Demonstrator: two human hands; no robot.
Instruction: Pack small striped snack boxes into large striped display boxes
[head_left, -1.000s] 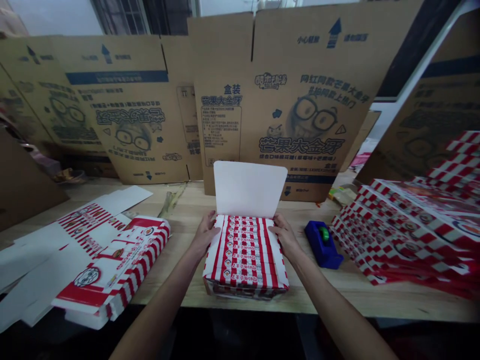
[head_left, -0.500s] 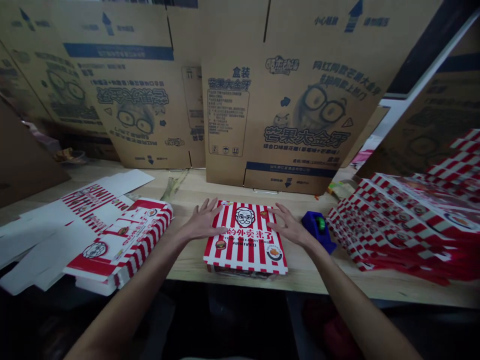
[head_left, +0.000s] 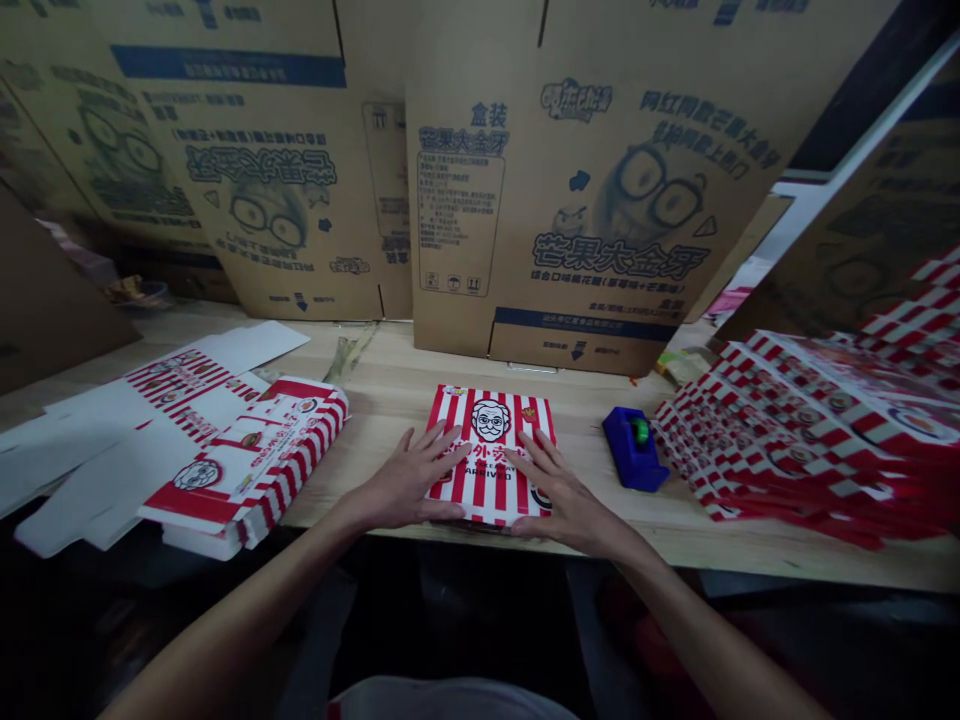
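Observation:
A red-and-white striped cardboard box [head_left: 491, 420] with a cartoon face on its lid lies flat on the table before me, its top closed. My left hand [head_left: 416, 475] rests on its left side, fingers spread across the lid and thumb along the front edge. On the right side, my right hand [head_left: 559, 495] lies with fingers stretched over the lid and thumb at the front edge. Both hands are open, and the palms hide the lower corners of the box.
To the left lie a stack of flat red-and-white cartons [head_left: 255, 455] and unfolded white blanks [head_left: 112, 440]. A blue tape dispenser [head_left: 634, 450] stands right of the box. Beyond it are piled striped boxes [head_left: 795, 430]. Large brown cartons [head_left: 592, 230] line the back of the wooden table [head_left: 375, 385].
My hands have moved from the box's far sides toward its front edge, now lying over the lid's lower half. The camera view has shifted slightly.

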